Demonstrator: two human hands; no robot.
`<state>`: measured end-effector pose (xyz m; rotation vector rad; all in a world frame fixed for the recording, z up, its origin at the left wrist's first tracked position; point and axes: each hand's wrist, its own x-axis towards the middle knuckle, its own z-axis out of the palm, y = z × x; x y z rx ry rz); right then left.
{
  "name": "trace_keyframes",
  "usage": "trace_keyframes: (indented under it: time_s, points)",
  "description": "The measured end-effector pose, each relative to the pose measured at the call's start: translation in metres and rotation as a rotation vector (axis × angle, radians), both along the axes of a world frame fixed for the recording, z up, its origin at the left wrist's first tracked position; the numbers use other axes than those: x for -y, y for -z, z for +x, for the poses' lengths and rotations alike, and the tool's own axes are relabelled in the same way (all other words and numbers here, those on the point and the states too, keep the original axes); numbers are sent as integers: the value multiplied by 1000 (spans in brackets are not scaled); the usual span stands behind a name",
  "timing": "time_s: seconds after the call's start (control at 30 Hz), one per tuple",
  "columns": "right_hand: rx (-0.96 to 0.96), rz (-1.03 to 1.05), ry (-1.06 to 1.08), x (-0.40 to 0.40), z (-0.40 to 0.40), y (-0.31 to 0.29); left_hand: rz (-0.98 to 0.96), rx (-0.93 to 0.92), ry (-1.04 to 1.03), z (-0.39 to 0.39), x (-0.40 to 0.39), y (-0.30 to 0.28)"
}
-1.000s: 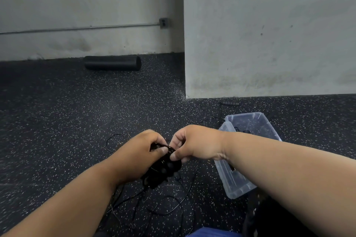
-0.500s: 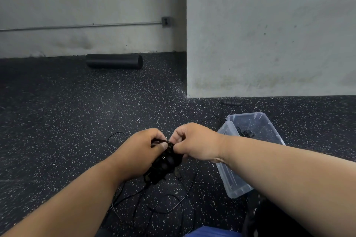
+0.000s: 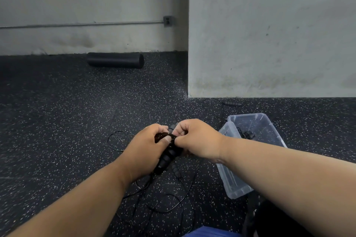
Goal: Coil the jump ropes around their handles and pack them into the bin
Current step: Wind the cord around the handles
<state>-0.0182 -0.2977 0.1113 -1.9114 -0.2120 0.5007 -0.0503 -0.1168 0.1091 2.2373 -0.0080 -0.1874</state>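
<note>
Black handles (image 3: 167,157) sit gripped in the left hand (image 3: 146,150) above the floor; the right hand (image 3: 194,138) pinches cord, mid-coil. Next, probably wind remaining slack, then reach the bin (image 3: 269,127) rightward.

bin (image 3: 273,132) open-topped, loose rope (image 3: 169,206) underneath

Place: a gym or workout room.
Floor (image 3: 57,121): black speckled rubber, the kind laid in fitness rooms.
Gear: a black foam roller (image 3: 115,60) by the wall; jump ropes (image 3: 163,198) strewn on the floor.
Walls (image 3: 269,34): bare, scuffed concrete with surface conduit (image 3: 82,24).
</note>
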Motion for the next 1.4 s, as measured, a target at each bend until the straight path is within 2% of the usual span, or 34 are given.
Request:
trace_keyframes:
  time_s: [0.1, 0.2, 0.27, 0.37, 0.43, 0.77, 0.83, 0.93, 1.0, 1.2, 1.4]
  points:
    - [-180, 53, -110, 6, 4, -3, 43, -18, 22, -3, 2, 1]
    - [-192, 52, -111, 8, 5, -1, 45, -42, -7, -4, 4, 3]
    - [-83, -4, -66, 5, 2, -1, 31, -41, -39, -2, 4, 3]
    - [260, -219, -22, -1, -1, 1, 20, -22, -77, -2, 5, 3]
    - [312, -246, -10, -5, -2, -1, 45, 19, -82, -4, 7, 5]
    - [228, -174, 19, -3, 2, -5, 124, 86, -76, -5, 10, 5]
    - [90, -35, 23, -2, 2, -8, 127, 98, -97, -6, 10, 6]
    - [-236, 164, 61, -1, 7, -10, 124, 141, -127, -7, 8, 6]
    - [-330, 205, 65, 1, 12, -10, 119, 167, -132, -7, 7, 3]
    - [-228, 71, -67, 7, 12, -10, 140, 110, -90, -8, 8, -2]
    - [-121, -28, -32, 6, 12, -8, 131, 102, -86, -8, 9, -6]
